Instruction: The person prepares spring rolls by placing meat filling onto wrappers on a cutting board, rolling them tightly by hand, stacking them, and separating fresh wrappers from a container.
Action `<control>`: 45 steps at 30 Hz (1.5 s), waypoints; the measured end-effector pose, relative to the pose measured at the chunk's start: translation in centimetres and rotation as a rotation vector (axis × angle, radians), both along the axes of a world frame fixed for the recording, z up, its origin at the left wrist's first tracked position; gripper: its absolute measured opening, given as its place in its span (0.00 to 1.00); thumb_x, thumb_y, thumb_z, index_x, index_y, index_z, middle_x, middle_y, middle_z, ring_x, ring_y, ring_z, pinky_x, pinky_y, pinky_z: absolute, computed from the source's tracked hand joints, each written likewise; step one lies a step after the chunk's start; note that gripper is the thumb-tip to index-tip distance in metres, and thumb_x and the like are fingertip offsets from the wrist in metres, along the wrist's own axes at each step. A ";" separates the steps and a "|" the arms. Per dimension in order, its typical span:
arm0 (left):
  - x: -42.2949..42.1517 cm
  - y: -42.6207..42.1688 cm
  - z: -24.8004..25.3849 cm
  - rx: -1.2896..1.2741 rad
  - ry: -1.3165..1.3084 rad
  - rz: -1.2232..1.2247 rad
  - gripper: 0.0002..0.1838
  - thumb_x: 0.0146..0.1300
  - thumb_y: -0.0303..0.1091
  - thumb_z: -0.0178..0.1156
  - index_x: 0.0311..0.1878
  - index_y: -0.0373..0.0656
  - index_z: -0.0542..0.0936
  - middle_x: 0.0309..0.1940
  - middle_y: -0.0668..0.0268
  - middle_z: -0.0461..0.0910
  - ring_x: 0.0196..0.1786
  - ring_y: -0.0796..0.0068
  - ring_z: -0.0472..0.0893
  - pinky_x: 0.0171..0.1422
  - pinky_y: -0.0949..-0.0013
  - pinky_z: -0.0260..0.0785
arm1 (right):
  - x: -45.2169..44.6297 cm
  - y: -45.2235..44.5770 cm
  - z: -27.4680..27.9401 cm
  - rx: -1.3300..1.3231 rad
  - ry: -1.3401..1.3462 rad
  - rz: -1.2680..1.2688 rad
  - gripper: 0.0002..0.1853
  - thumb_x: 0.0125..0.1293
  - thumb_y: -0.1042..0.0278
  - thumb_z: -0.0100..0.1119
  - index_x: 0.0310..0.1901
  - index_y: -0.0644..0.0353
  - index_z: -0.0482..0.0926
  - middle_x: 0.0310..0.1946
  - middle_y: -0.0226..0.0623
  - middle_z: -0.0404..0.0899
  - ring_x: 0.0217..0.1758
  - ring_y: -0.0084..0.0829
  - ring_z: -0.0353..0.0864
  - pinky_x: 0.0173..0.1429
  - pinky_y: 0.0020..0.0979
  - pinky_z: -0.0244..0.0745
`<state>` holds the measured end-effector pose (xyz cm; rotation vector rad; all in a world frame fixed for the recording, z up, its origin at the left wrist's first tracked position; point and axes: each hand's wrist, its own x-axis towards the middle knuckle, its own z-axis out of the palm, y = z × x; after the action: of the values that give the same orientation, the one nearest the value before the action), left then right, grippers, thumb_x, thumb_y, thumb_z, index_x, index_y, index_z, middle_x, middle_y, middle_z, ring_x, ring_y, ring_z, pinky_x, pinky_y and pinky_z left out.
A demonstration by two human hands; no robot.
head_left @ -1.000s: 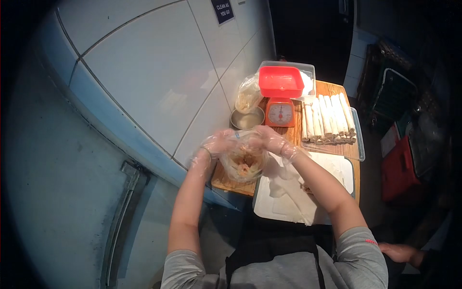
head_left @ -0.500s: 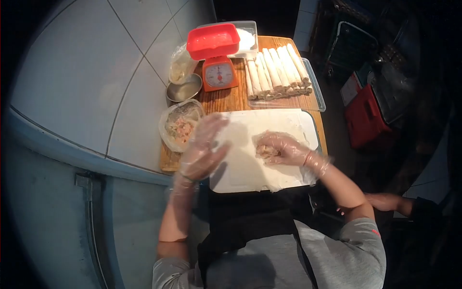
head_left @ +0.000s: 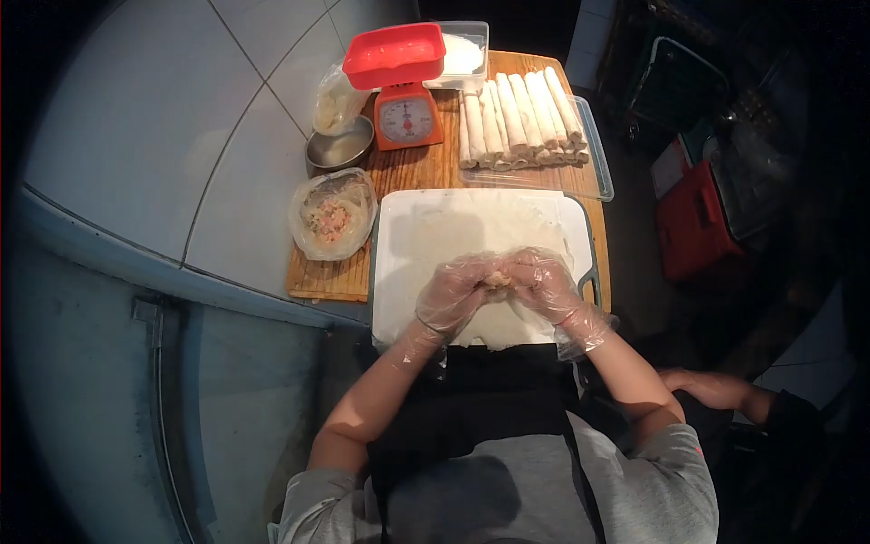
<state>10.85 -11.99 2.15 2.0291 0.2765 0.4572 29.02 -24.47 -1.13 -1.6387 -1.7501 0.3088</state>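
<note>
My left hand (head_left: 458, 288) and my right hand (head_left: 542, 283), both in clear plastic gloves, meet over the white cutting board (head_left: 399, 227). Between their fingers is a small clump of pale filling (head_left: 497, 280), which both hands pinch. Beneath them, thin pale wrapper sheets (head_left: 494, 328) lie on the board. To the left stands an open plastic bag (head_left: 333, 218) with pinkish filling inside.
An orange scale (head_left: 407, 118) carries a red tray (head_left: 394, 54). Beside it are a metal bowl (head_left: 341, 148), a second bag (head_left: 338, 102), a clear container (head_left: 464, 56) and stacked white rolls (head_left: 521, 113). Another person's arm (head_left: 716, 388) is at the right.
The bag of filling was set down at the left. My left hand has moved right from beside it to join my right hand at the clump of filling. The view has shifted too.
</note>
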 end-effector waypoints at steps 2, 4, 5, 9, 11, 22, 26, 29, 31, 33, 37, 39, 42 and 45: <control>-0.4 0.8 0.1 0.057 0.074 -0.005 0.25 0.56 0.26 0.74 0.58 0.41 0.82 0.53 0.52 0.83 0.59 0.53 0.81 0.65 0.61 0.73 | -0.1 -0.2 0.8 -0.003 0.018 -0.012 0.16 0.60 0.74 0.70 0.50 0.57 0.86 0.49 0.43 0.84 0.52 0.43 0.84 0.58 0.37 0.78; -0.8 1.2 0.0 0.061 0.018 0.025 0.24 0.56 0.26 0.73 0.57 0.41 0.83 0.51 0.53 0.84 0.56 0.56 0.83 0.61 0.63 0.74 | -0.5 -0.3 2.9 0.007 0.121 0.011 0.12 0.60 0.75 0.70 0.47 0.58 0.86 0.48 0.42 0.84 0.51 0.41 0.84 0.56 0.35 0.78; -1.2 1.1 -0.4 0.037 -0.074 0.058 0.23 0.56 0.27 0.73 0.57 0.41 0.83 0.50 0.53 0.84 0.54 0.58 0.83 0.59 0.64 0.74 | -0.7 -0.4 3.5 0.005 0.253 -0.027 0.11 0.59 0.76 0.70 0.44 0.58 0.86 0.44 0.42 0.84 0.49 0.41 0.84 0.54 0.35 0.78; -1.2 2.2 0.2 0.069 -0.136 -0.077 0.22 0.58 0.31 0.73 0.57 0.41 0.84 0.45 0.57 0.86 0.49 0.63 0.85 0.56 0.65 0.75 | -1.6 0.2 3.2 -0.016 0.581 -0.083 0.07 0.55 0.75 0.71 0.36 0.60 0.86 0.38 0.40 0.84 0.43 0.38 0.84 0.52 0.33 0.78; -1.3 1.9 -0.1 -0.043 -0.053 -0.078 0.21 0.59 0.33 0.73 0.56 0.39 0.84 0.46 0.55 0.86 0.49 0.61 0.84 0.56 0.65 0.75 | -1.8 0.6 2.4 -0.028 0.504 -0.080 0.05 0.55 0.75 0.72 0.34 0.61 0.86 0.38 0.40 0.84 0.43 0.37 0.84 0.52 0.32 0.78; -2.5 2.2 0.0 0.093 -0.043 -0.033 0.18 0.58 0.27 0.72 0.53 0.40 0.84 0.53 0.55 0.85 0.53 0.62 0.86 0.57 0.65 0.77 | -2.6 1.6 2.0 0.122 0.045 -0.006 0.16 0.52 0.66 0.77 0.43 0.59 0.86 0.38 0.39 0.86 0.47 0.42 0.84 0.55 0.40 0.76; -3.0 2.0 -1.0 0.124 0.036 -0.003 0.19 0.59 0.29 0.73 0.54 0.40 0.84 0.54 0.55 0.85 0.54 0.62 0.86 0.57 0.64 0.76 | -3.0 1.7 1.8 0.052 0.069 0.008 0.16 0.54 0.61 0.75 0.43 0.57 0.86 0.39 0.40 0.85 0.49 0.44 0.83 0.57 0.41 0.74; -3.4 1.6 -0.1 0.191 -0.053 0.067 0.17 0.59 0.30 0.74 0.51 0.40 0.85 0.51 0.56 0.86 0.52 0.60 0.86 0.56 0.64 0.77 | -2.7 1.7 1.5 0.071 0.038 0.035 0.14 0.55 0.62 0.74 0.41 0.56 0.87 0.38 0.39 0.85 0.46 0.42 0.84 0.56 0.41 0.75; -3.7 1.6 -0.1 0.241 -0.143 0.125 0.14 0.59 0.29 0.73 0.48 0.39 0.86 0.48 0.56 0.87 0.50 0.59 0.87 0.55 0.64 0.78 | -2.7 1.4 2.3 0.150 0.014 0.007 0.11 0.55 0.64 0.74 0.40 0.55 0.88 0.38 0.37 0.86 0.44 0.41 0.84 0.55 0.40 0.75; -3.6 2.0 0.5 0.254 -0.194 0.071 0.11 0.59 0.29 0.73 0.45 0.39 0.87 0.44 0.56 0.87 0.47 0.59 0.87 0.54 0.64 0.78 | -2.8 1.3 2.5 0.161 0.079 0.008 0.09 0.55 0.65 0.74 0.38 0.55 0.88 0.37 0.36 0.86 0.42 0.41 0.84 0.53 0.40 0.75; -3.4 1.5 0.0 0.102 -0.042 0.040 0.10 0.58 0.29 0.73 0.42 0.38 0.87 0.41 0.56 0.87 0.43 0.60 0.87 0.50 0.63 0.78 | -3.1 1.5 1.8 0.135 0.161 0.000 0.07 0.54 0.66 0.75 0.34 0.55 0.88 0.36 0.36 0.85 0.42 0.41 0.84 0.51 0.39 0.76; -3.4 1.7 -0.3 0.127 -0.098 0.025 0.10 0.58 0.31 0.73 0.41 0.38 0.87 0.38 0.56 0.86 0.41 0.61 0.86 0.49 0.63 0.78 | -3.2 1.5 1.5 0.142 0.111 -0.026 0.08 0.53 0.66 0.75 0.34 0.56 0.88 0.36 0.37 0.85 0.42 0.42 0.84 0.51 0.39 0.76; -3.7 1.8 -0.1 0.179 -0.108 0.055 0.13 0.57 0.31 0.73 0.45 0.37 0.86 0.39 0.55 0.86 0.43 0.59 0.86 0.51 0.62 0.78 | -3.3 1.4 2.3 0.066 0.109 -0.055 0.10 0.52 0.66 0.76 0.35 0.56 0.87 0.35 0.38 0.85 0.42 0.42 0.83 0.51 0.39 0.76; -3.7 0.9 1.7 0.292 -0.075 0.138 0.19 0.57 0.31 0.73 0.52 0.37 0.84 0.43 0.54 0.85 0.46 0.57 0.86 0.53 0.61 0.77 | -3.3 1.5 3.4 0.007 0.117 -0.066 0.12 0.51 0.66 0.76 0.37 0.56 0.87 0.35 0.38 0.84 0.43 0.42 0.83 0.52 0.40 0.76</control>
<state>7.19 -11.10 3.85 2.2791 0.3203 0.6914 25.72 -22.93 2.23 -1.6359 -1.6056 0.3594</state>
